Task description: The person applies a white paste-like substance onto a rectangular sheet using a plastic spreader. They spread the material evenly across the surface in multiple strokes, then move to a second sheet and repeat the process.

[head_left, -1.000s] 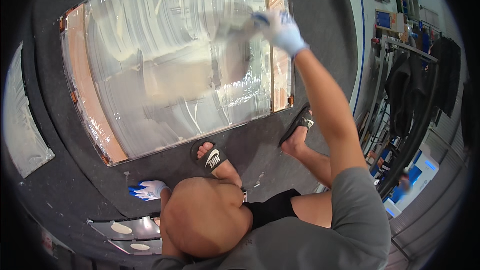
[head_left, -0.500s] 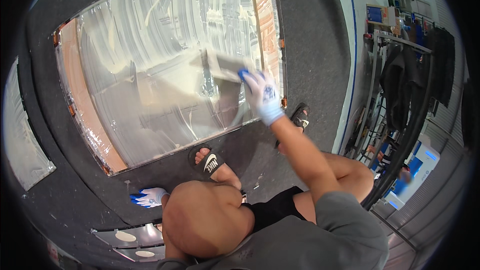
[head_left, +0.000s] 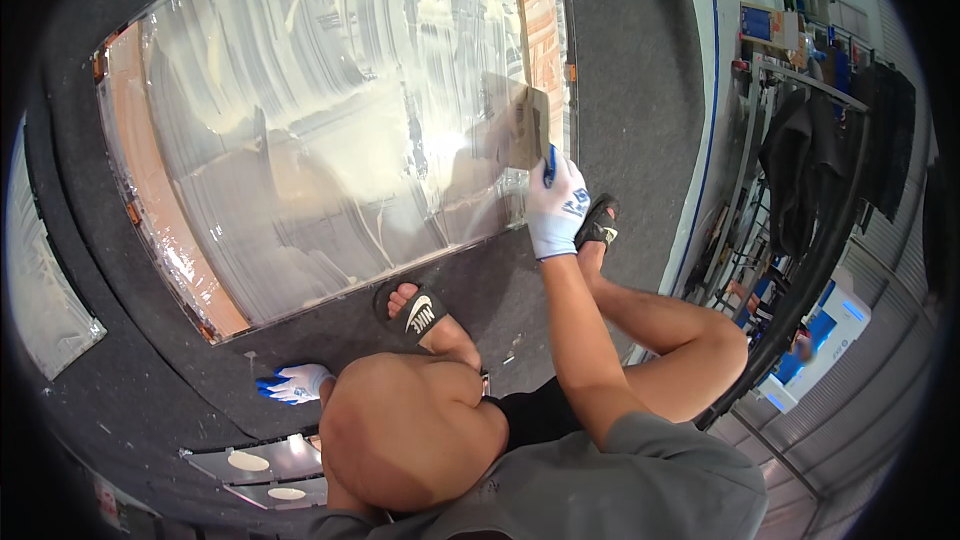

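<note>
My right hand [head_left: 558,202], in a white and blue glove, is closed on a wide flat scraper [head_left: 530,130]. The scraper stands over the right part of a large panel [head_left: 330,130], close to the strip along its right side. Cream-coloured paste lies streaked over the panel, thick in places and thinly smeared in others. Down on the dark floor, left of my bent knee, my left hand [head_left: 291,383] rests with its gloved fingers stretched out and holds nothing. What part of the scraper's handle is inside my fist is hidden.
Peach strips [head_left: 160,180] run along the panel's sides, with orange clips at its edge. My sandalled feet are close to its near edge. Another coated panel [head_left: 50,290] lies far left. Metal pieces [head_left: 255,462] lie behind my left hand; a metal rack [head_left: 745,160] stands right.
My right hand has swept the scraper rightward across the panel to near its right strip. The panel sits slightly higher in the view. My left hand stays on the floor.
</note>
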{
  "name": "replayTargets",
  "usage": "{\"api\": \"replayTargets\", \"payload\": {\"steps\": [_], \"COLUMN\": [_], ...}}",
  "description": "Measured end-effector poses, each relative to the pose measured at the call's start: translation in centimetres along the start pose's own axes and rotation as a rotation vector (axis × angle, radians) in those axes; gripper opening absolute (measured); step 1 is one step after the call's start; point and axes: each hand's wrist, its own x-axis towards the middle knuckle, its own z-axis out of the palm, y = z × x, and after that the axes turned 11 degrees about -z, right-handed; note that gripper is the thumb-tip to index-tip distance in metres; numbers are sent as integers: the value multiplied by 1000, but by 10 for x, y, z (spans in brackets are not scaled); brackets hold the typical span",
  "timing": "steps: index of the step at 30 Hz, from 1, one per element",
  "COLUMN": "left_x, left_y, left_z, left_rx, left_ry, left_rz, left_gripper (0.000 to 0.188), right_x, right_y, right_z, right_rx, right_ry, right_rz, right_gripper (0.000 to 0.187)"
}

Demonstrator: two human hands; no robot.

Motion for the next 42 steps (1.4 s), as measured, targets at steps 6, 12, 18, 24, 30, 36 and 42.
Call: {"api": "replayTargets", "payload": {"steps": [6, 12, 18, 24, 30, 36, 42], "left_x": [12, 16, 17, 15, 10, -12, -56], "left_y": [9, 17, 9, 6, 1, -4, -17], "left_z": [6, 4, 5, 9, 11, 23, 42], "left_rx": [25, -3, 1, 8, 7, -11, -32], "left_ry": [-89, -30, 0, 36, 99, 149, 213], "left_rz": [5, -79, -79, -92, -108, -121, -194], "left_gripper": [11, 11, 14, 19, 24, 29, 34], "right_x": [-17, 8, 39, -7, 68, 97, 63], "right_y": [-47, -33, -23, -90, -49, -53, -89], "right_z": [10, -6, 27, 24, 13, 46, 25], "right_rx": [113, 89, -30, 197, 77, -31, 188], "right_ry": [-121, 28, 19, -143, 17, -117, -132], "right_rz": [-211, -253, -229, -441, -385, -298, -523], "right_gripper": [39, 38, 32, 46, 45, 39, 49]}}
